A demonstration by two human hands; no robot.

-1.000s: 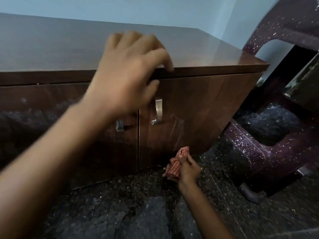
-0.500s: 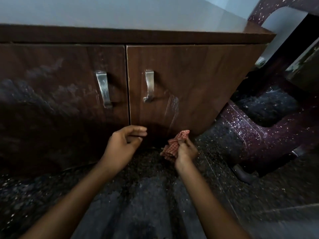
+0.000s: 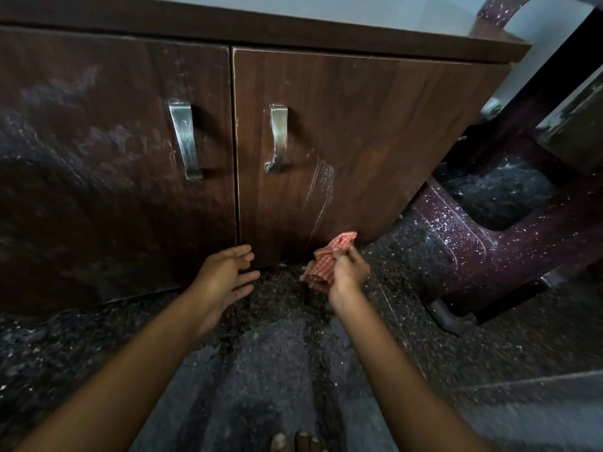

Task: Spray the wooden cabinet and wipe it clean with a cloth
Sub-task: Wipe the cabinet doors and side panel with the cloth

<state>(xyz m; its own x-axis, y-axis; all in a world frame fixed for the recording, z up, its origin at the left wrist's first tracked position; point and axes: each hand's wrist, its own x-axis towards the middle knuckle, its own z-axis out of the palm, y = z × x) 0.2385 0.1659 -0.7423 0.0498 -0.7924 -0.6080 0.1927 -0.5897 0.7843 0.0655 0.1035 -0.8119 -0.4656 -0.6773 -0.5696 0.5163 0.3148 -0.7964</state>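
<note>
A low dark brown wooden cabinet (image 3: pixel 342 132) with two closed doors stands on a dark speckled stone floor (image 3: pixel 277 370). Each door carries one curved silver metal handle: the left handle (image 3: pixel 184 140) sits near the inner edge of the left door, and the right handle (image 3: pixel 277 138) sits near the inner edge of the right door. The left door (image 3: pixel 107 177) shows pale cloudy smears over much of its surface. On the right door (image 3: pixel 375 141) some thin wet streaks (image 3: pixel 321 194) run down from beside the handle toward the bottom edge. The right hand (image 3: pixel 347 275) is clenched around a crumpled red and white checked cloth (image 3: pixel 329 261), low in front of the bottom of the right door, just above the floor. The upper end of the cloth sticks out above the fingers, very close to the door; it is not clear if it touches the wood. The left hand (image 3: pixel 225 277) is released, with the fingers spread and the palm turned toward the right, and it holds nothing. It hovers near the gap between the two doors, close to their lower edge. To the right of the cabinet stands a dark purple speckled plastic chair (image 3: pixel 496 243). At the bottom edge of the view some toes (image 3: pixel 293 443) are visible on the floor.
</note>
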